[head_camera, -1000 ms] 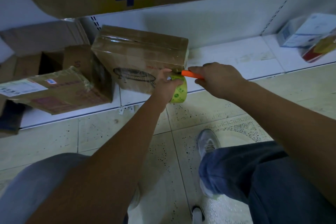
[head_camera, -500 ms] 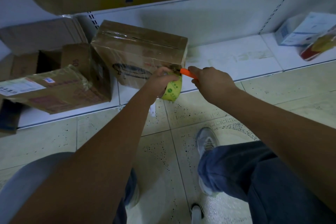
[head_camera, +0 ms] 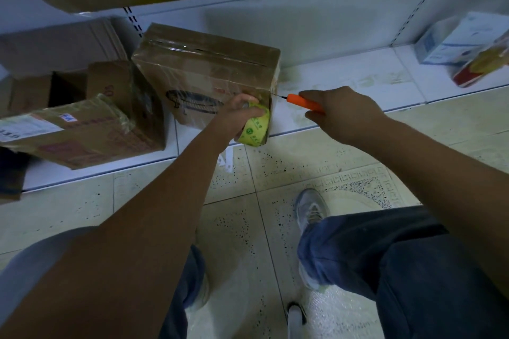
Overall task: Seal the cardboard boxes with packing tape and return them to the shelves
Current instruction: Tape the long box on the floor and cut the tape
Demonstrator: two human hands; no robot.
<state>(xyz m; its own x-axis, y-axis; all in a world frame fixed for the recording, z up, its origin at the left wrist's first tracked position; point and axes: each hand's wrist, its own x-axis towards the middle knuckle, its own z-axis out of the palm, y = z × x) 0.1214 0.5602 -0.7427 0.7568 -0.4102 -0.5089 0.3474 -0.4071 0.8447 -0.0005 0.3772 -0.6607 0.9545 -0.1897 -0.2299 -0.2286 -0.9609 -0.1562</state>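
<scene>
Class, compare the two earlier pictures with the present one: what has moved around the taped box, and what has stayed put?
The right hand has drawn the orange cutter out to the right, so its handle and thin blade now show beside the box corner. The left hand keeps gripping the yellow-green tape roll against the box front. The box stays on the white shelf, as do the neighbouring boxes.
</scene>
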